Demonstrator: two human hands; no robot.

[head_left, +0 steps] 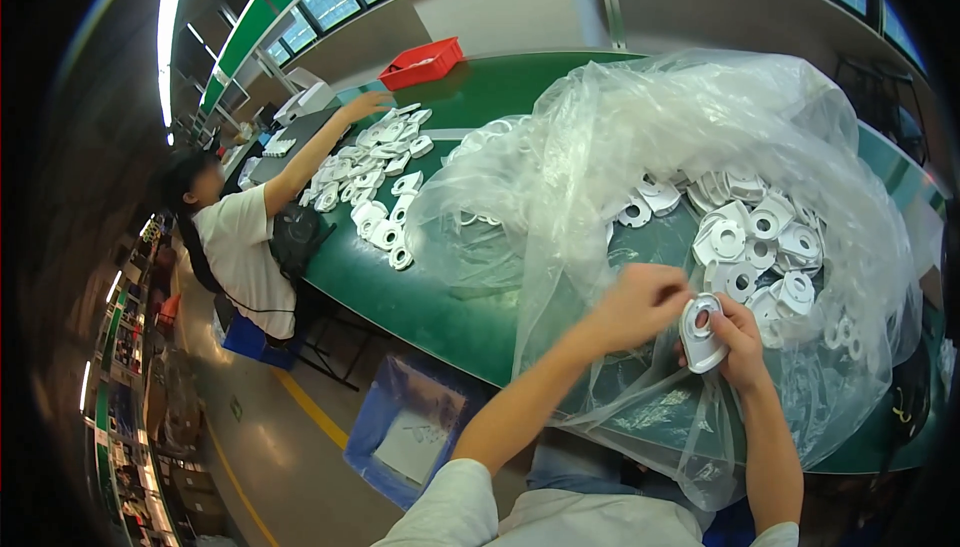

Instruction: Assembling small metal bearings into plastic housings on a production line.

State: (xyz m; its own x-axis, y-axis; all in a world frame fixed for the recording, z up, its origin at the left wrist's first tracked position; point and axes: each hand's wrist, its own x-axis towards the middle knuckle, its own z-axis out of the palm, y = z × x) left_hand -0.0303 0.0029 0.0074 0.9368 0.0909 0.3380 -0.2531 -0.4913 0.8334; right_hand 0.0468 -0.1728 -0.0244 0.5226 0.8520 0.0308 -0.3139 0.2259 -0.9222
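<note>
My right hand [742, 345] grips a white plastic housing [706, 358], an oblong piece with a round hole near one end. It is held above the near part of the table, hole end up. Right beside its upper end is my left hand [640, 307], slightly blurred, fingers curled in a pinch; whatever may be between them is too small to make out. Just beyond my hands, a heap of similar white housings [728, 239] lies inside a large clear plastic bag [600, 132]. The bag's loose film spreads around and beneath my forearms.
A green table [440, 299] runs under everything. To the left, a co-worker [235, 237] reaches over another pile of white housings [362, 162]. A red bin [422, 63] stands at the far edge. On the floor sits a blue crate [375, 425] lined with film.
</note>
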